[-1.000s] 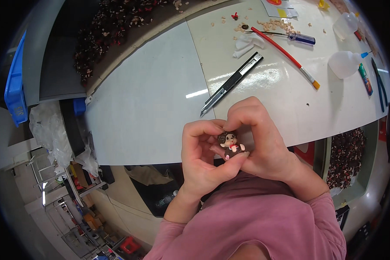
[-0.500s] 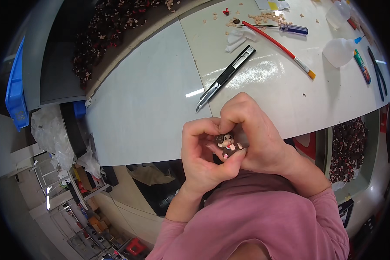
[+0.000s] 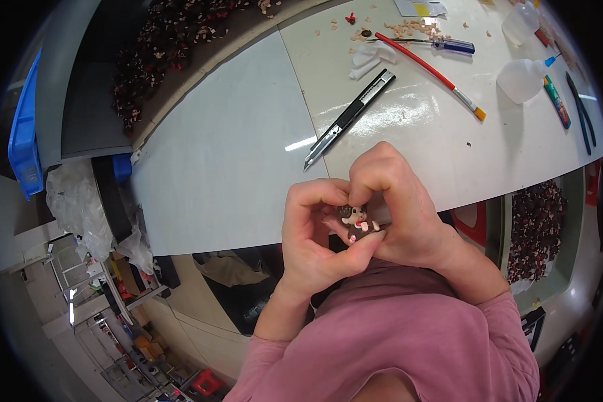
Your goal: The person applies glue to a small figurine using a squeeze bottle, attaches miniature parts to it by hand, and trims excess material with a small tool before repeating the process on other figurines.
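Figurine [image 3: 356,222] sits pinched between left hand [image 3: 313,234] and right hand [image 3: 400,201]; both clamped on it.

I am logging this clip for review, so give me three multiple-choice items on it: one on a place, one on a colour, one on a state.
1. Where does the utility knife lie?
A. on the white table, beyond the hands
B. in the blue bin
C. on the person's lap

2. What colour is the handle of the long brush?
A. green
B. red
C. white

3. How is the small figurine held?
A. it lies alone on the table
B. one hand holds it, the other rests flat on the table
C. both hands pinch it between their fingers

Answers:
1 A: the knife rests on the white table above the hands.
2 B: its shaft is red, ending in an orange tip.
3 C: the left hand and the right hand close on the figurine together near the table edge.
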The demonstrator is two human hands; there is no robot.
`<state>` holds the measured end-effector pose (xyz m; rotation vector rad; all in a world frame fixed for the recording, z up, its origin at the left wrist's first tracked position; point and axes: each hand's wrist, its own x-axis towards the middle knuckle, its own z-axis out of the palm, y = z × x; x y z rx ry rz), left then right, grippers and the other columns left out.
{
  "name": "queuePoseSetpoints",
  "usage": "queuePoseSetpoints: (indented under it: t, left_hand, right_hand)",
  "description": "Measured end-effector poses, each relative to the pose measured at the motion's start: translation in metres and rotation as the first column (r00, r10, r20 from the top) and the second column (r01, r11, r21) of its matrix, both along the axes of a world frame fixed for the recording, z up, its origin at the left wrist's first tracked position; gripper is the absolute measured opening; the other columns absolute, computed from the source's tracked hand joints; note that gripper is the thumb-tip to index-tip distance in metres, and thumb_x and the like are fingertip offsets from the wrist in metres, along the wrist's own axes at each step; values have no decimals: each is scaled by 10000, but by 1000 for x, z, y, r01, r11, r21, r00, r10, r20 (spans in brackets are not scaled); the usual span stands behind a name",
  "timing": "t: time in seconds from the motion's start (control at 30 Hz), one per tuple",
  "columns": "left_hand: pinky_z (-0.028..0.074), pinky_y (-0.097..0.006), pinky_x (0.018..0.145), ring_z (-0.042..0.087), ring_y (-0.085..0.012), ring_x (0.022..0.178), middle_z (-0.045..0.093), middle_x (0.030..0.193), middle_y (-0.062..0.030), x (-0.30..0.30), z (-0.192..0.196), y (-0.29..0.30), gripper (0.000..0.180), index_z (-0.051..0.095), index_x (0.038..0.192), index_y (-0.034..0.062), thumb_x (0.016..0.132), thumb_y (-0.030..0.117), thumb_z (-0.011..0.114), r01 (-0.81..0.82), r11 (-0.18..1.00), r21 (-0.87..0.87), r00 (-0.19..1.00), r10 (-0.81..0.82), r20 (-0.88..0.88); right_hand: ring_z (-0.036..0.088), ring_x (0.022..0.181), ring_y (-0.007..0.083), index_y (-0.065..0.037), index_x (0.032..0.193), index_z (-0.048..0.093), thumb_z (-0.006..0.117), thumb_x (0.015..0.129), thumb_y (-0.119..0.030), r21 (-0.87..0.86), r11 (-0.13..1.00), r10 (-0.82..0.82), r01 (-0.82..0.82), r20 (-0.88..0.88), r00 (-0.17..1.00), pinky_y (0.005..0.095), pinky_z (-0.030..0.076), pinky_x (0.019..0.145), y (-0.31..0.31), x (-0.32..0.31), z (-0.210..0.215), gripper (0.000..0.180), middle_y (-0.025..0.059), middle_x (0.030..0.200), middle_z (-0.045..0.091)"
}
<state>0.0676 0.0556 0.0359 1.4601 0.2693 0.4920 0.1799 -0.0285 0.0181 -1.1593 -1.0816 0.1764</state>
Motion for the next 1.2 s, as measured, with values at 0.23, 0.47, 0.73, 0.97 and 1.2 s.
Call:
queuePoseSetpoints:
  t: [0.23,0.47,0.73,0.97,1.2]
  left_hand:
    - [501,-213,627,555,-97,767,523,1008,-130,-1,-1,1,547,383,1057,52,650,-81,724,-11,1000,-23,999,12,37]
    - [512,-197,606,568,-97,770,520,993,-127,-4,-1,2,532,384,1039,46,649,-84,722,11,1000,14,999,-12,49]
    - [510,-199,600,571,-99,773,521,984,-121,-2,-4,4,526,389,1033,48,647,-79,723,39,999,28,997,-40,59]
    - [477,-249,716,543,-126,836,527,1005,-123,-3,-2,2,560,384,1034,67,601,-35,724,0,1000,-18,1000,0,5]
    - [489,-219,670,547,-106,815,488,982,-94,-3,-4,1,559,388,1049,59,632,-79,733,-41,999,9,998,40,39]
  right_hand:
    - [487,768,232,-74,920,442,697,569,85,-12,1000,0,0,8,1000,321,424,650,-1,-4,0,462,48,843,490]
    - [488,764,225,-77,920,441,699,578,82,-17,1000,17,-16,43,999,317,425,643,-1,-4,3,457,45,838,494]
    - [489,761,221,-84,917,437,718,609,47,-20,1000,5,-4,71,997,316,424,647,0,-4,2,437,41,827,485]
    - [488,765,228,-92,944,441,735,603,31,-21,998,-55,57,84,995,323,420,659,1,-8,0,467,42,839,484]
    - [489,774,236,-92,960,445,730,576,44,-44,996,-71,75,84,994,330,416,659,2,-9,-2,498,46,849,488]
